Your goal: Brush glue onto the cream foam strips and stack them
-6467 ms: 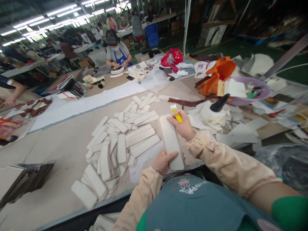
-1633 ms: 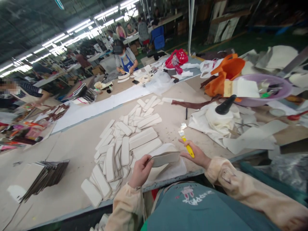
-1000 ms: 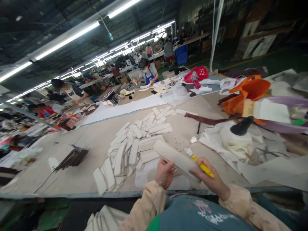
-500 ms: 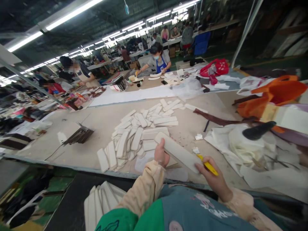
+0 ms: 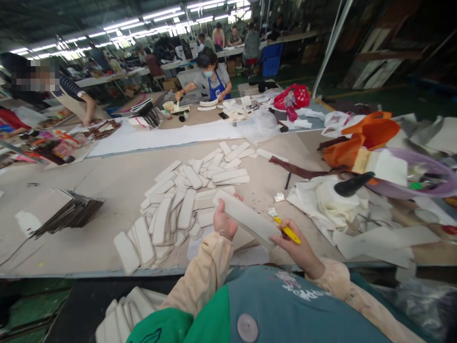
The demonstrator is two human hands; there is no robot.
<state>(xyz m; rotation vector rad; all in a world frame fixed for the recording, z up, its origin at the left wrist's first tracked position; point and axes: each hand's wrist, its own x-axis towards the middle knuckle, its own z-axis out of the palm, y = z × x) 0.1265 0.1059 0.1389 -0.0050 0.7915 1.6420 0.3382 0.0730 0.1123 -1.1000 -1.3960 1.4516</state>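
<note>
A long off-white strip with rounded ends (image 5: 248, 215) is held slantwise above the table, between both hands. My left hand (image 5: 224, 223) is closed round its far left end, thumb on top, some fingers hidden beneath. At the near right end, my right hand (image 5: 294, 243) pinches the strip between thumb and finger. That same hand also grips a yellow-handled brush (image 5: 290, 232), whose tip is whitish and points away from me. Just left of the strip lies a loose heap of similar off-white strips (image 5: 187, 207) on the table.
A stack of dark-edged sheets (image 5: 67, 212) lies at the left. On the right are a white container with a black nozzle (image 5: 342, 197), an orange bag (image 5: 360, 138) and a purple basin (image 5: 424, 166). More strips (image 5: 124, 314) sit below the table edge. A co-worker (image 5: 214, 81) works opposite.
My view has turned to the right, so the table's contents appear shifted left and the purple basin shows more. Both hands keep hold of the strip, its tilt nearly the same.
</note>
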